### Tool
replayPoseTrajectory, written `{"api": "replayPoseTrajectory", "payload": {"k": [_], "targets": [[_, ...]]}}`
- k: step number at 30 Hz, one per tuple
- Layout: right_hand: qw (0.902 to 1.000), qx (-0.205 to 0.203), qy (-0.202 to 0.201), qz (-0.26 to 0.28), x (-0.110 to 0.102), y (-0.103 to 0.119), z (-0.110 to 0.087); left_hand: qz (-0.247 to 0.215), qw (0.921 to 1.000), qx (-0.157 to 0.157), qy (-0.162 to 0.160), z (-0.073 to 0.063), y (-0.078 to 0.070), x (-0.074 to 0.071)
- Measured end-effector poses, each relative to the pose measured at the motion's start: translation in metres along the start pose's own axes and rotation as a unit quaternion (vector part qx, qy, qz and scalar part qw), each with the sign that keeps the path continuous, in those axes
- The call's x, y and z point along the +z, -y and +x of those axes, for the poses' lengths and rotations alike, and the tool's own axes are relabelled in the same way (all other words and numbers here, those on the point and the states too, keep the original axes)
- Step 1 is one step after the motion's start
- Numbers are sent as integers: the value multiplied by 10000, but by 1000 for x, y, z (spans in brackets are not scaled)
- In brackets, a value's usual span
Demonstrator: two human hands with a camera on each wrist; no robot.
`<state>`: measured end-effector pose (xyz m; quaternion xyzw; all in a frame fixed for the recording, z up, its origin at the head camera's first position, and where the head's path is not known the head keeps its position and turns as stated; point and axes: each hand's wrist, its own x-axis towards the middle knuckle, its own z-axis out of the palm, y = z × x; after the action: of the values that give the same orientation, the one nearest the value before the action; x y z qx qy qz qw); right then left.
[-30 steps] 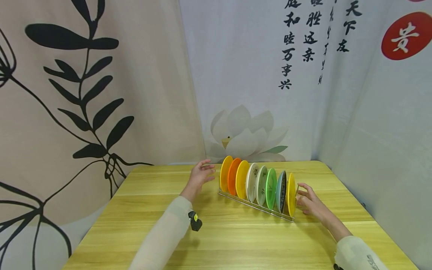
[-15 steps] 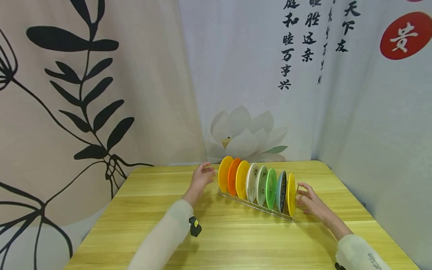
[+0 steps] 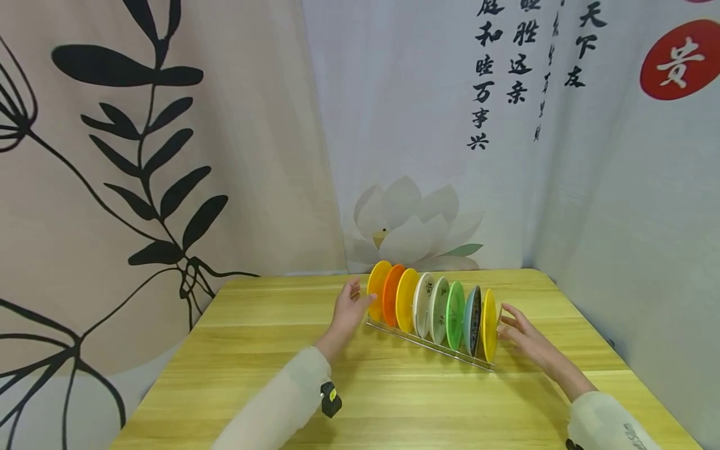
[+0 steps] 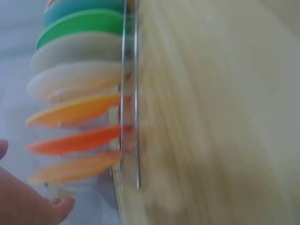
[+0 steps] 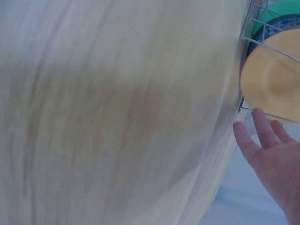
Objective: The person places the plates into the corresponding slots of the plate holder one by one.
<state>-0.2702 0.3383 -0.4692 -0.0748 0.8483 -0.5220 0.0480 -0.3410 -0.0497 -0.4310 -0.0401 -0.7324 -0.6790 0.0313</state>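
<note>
A wire dish rack (image 3: 427,345) stands on the table, holding a row of upright plates. At its left end are a yellow plate (image 3: 377,284), an orange plate (image 3: 391,297) and another yellow plate (image 3: 405,303). My left hand (image 3: 347,312) is beside the leftmost plate, its thumb in front of the plate's edge; in the left wrist view the thumb (image 4: 58,211) looks apart from it. At the right end, beside the last yellow plate (image 3: 489,325), my right hand (image 3: 525,340) has loosely extended fingers at the rack's end wire. Whether they touch it is unclear.
Mid-row are two pale plates, a green plate (image 3: 454,315) and a blue dark-patterned dish (image 3: 472,322). Wooden tabletop (image 3: 427,406) spreads in front of the rack. Behind it hangs a printed curtain (image 3: 394,125); another pale curtain (image 3: 630,206) borders the right side.
My left hand has come right and slightly down, from a gap left of the rack to the leftmost yellow plate. My right hand stays by the rack's end. The plates look unmoved.
</note>
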Motion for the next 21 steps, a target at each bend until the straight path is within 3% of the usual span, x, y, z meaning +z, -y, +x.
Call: {"api": "replayPoseTrajectory", "payload": {"k": [5, 12, 21], "targets": [[9996, -85, -22, -264, 0, 2, 0, 138, 9998, -1, -107, -16, 2, 19], [9997, -90, 137, -195, 0, 6, 0, 378, 9981, -94, -470, -38, 13, 52], [9997, -75, 225, -118, 1, 7, 0, 762, 9927, -90, -928, -39, 21, 81]]}}
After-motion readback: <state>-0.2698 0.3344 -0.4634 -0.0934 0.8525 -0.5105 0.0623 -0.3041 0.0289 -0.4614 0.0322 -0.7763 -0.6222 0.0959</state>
